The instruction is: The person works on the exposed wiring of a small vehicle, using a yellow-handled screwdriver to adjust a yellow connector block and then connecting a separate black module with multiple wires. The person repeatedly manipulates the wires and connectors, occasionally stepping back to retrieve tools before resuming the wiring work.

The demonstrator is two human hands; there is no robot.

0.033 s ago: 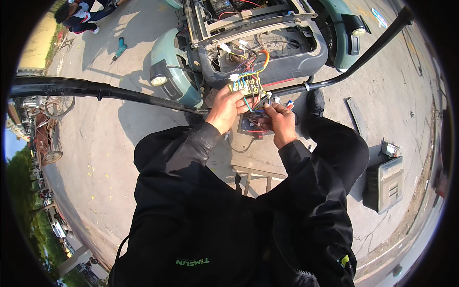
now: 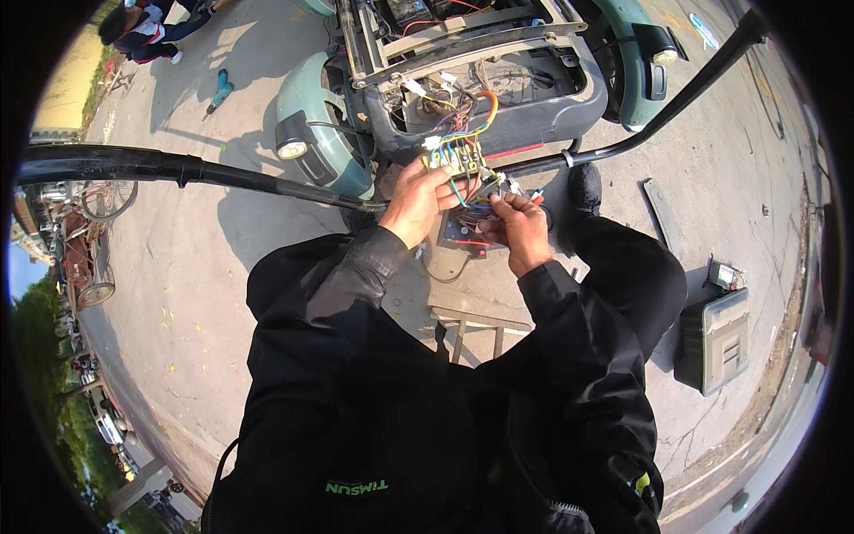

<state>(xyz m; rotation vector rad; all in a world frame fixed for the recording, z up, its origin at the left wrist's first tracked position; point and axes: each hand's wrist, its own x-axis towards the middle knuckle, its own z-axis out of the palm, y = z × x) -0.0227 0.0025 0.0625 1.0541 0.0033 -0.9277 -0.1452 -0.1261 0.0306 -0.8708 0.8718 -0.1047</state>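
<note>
My left hand [image 2: 416,203] is closed on a yellow-and-black terminal block [image 2: 458,160], its thumb across the near edge. Coloured wires [image 2: 485,116] run from the block up into the open rear body of a small green vehicle [image 2: 507,133]. Just to the right, my right hand [image 2: 523,227] pinches thin wires [image 2: 495,194] below the block. White plug connectors [image 2: 513,185] lie beside its fingertips. Underneath, a dark box with red leads [image 2: 463,235] is partly hidden by my hands and the wires.
A black bar [image 2: 258,184] crosses from the left, and another [image 2: 658,125] rises to the right. A low wooden stool [image 2: 476,318] stands between my legs. At right lie a grey case [image 2: 716,343] and a flat strip [image 2: 660,214]. A teal drill [image 2: 220,91] and a person [image 2: 156,31] are far left.
</note>
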